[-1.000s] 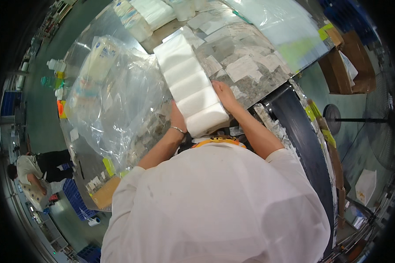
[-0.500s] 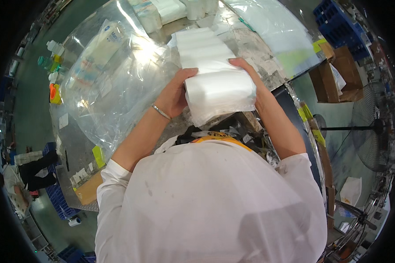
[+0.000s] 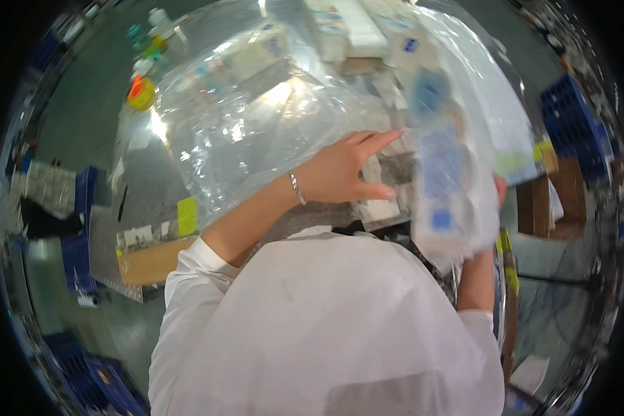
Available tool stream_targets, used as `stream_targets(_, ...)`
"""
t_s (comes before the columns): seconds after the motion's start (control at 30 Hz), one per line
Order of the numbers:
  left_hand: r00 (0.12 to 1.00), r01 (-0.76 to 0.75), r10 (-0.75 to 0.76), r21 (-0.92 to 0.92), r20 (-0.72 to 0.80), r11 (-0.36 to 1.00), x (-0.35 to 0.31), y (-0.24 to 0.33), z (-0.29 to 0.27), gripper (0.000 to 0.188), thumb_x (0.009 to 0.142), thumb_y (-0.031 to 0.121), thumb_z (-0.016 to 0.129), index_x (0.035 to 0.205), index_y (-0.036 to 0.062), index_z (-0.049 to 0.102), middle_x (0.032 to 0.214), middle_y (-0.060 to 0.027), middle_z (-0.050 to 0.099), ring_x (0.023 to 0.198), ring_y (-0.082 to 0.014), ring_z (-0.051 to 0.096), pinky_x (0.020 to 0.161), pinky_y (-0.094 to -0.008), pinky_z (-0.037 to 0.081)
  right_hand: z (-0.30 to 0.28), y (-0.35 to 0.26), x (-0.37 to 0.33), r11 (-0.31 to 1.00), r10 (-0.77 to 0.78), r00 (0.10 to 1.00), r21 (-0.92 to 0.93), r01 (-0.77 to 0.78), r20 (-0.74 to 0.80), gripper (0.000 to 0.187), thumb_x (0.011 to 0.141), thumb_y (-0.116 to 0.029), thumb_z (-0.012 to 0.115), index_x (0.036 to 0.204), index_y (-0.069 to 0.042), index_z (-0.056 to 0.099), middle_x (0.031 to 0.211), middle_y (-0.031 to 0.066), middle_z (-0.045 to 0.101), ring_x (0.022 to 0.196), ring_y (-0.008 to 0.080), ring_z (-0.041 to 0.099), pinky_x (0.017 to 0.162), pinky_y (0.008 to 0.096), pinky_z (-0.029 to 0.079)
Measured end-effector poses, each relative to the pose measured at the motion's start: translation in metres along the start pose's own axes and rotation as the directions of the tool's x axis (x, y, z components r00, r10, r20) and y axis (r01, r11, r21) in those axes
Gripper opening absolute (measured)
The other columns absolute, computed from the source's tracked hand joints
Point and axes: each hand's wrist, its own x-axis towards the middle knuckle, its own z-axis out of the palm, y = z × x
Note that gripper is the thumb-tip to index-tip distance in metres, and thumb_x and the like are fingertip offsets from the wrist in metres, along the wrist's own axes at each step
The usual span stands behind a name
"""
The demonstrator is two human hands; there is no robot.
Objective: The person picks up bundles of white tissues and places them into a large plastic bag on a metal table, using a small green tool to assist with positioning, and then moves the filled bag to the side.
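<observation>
A long white plastic-wrapped pack (image 3: 438, 173) with blue print stands in the air right of the middle, blurred by motion. Its bulging side suggests rolls inside, but I cannot make them out. My right hand (image 3: 500, 188) grips the pack from its right side; most of its fingers are hidden behind it. To the left of the pack, my left hand (image 3: 340, 170) is open and holds nothing, its thumb and fingers spread toward the pack without touching it. Beneath and beyond the left hand lies a large clear plastic bag (image 3: 222, 149) with printed packs inside.
More white packs (image 3: 362, 31) lie at the table's far side. Clear plastic sheeting (image 3: 482, 76) covers the far right. A yellow-orange tape roll (image 3: 140, 93) and several bottles (image 3: 143, 43) stand at the left edge. A cardboard box (image 3: 567, 201) and blue crates (image 3: 581, 114) are to the right.
The pack has moved right and turned, so its printed face now shows. My left hand has let go of it and opened; my right hand still holds it. The whole view has shifted.
</observation>
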Motion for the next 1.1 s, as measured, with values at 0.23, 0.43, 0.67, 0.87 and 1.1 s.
stream_targets(0.23, 0.716, 0.598, -0.622, 0.738, -0.317, 0.312, -0.162, -0.147, -0.045, 0.103, 0.062, 0.053, 0.067, 0.137, 0.0099, 0.011, 0.136, -0.0205, 0.024, 0.123, -0.0347, 0.027, 0.100, -0.0505, 0.019, 0.033, -0.014, -0.027, 0.981, -0.159, 0.969, -0.076, 0.177, 0.191, 0.058, 0.074, -0.038, 0.051, 0.115, 0.002, 0.049, 0.100, 0.0159, 0.060, 0.084, 0.0246, 0.060, 0.076, 0.0345, 0.048)
stream_targets(0.43, 0.745, 0.662, -0.539, 0.339, -0.392, 0.668, -0.195, -0.238, -0.024, 0.036, 0.076, 0.035, 0.060, 0.093, 0.0040, 0.058, 0.095, -0.0136, 0.058, 0.085, -0.0261, 0.055, 0.075, -0.0389, 0.043, 0.031, -0.006, 0.006, 0.940, 0.264, 0.938, -0.280, -0.197, 0.226, 0.056, 0.074, -0.037, 0.052, 0.113, 0.002, 0.050, 0.097, 0.0153, 0.060, 0.082, 0.0239, 0.060, 0.074, 0.0341, 0.048)
stream_targets(0.67, 0.519, 0.618, -0.736, -0.403, -0.435, 0.675, -0.120, -0.164, -0.108, 0.026, 0.082, 0.027, 0.055, 0.078, 0.0033, 0.064, 0.058, 0.0038, 0.048, 0.052, -0.0060, 0.041, 0.049, -0.0234, 0.036, 0.027, 0.037, 0.068, 0.677, 0.733, 0.642, -0.320, -0.662, 0.223, 0.053, 0.074, -0.037, 0.052, 0.111, 0.001, 0.052, 0.095, 0.0146, 0.061, 0.080, 0.0230, 0.060, 0.072, 0.0336, 0.049)
stream_targets(0.87, 0.748, 0.465, -0.387, 0.008, -0.539, 0.886, -0.114, -0.065, -0.132, 0.029, 0.080, 0.030, 0.058, 0.088, 0.0024, 0.059, 0.051, -0.0023, 0.043, 0.050, -0.0096, 0.044, 0.047, -0.0262, 0.037, 0.021, 0.100, 0.119, 0.650, 0.745, 0.665, -0.269, -0.711, 0.042, 0.047, 0.075, -0.035, 0.050, 0.106, 0.000, 0.054, 0.092, 0.0132, 0.061, 0.078, 0.0218, 0.059, 0.071, 0.0332, 0.049)
stream_targets(1.1, 0.738, 0.469, -0.234, 0.232, -0.633, 0.853, -0.129, -0.010, -0.086, 0.024, 0.081, 0.021, 0.058, 0.101, 0.0078, 0.057, 0.054, -0.0110, 0.047, 0.046, -0.0226, 0.044, 0.047, -0.0305, 0.040, 0.096, 0.179, 0.183, 0.849, 0.359, 0.933, -0.428, -0.310, 0.036, 0.042, 0.081, -0.036, 0.047, 0.113, -0.009, 0.053, 0.109, 0.0112, 0.054, 0.095, 0.0250, 0.052, 0.082, 0.0396, 0.043)
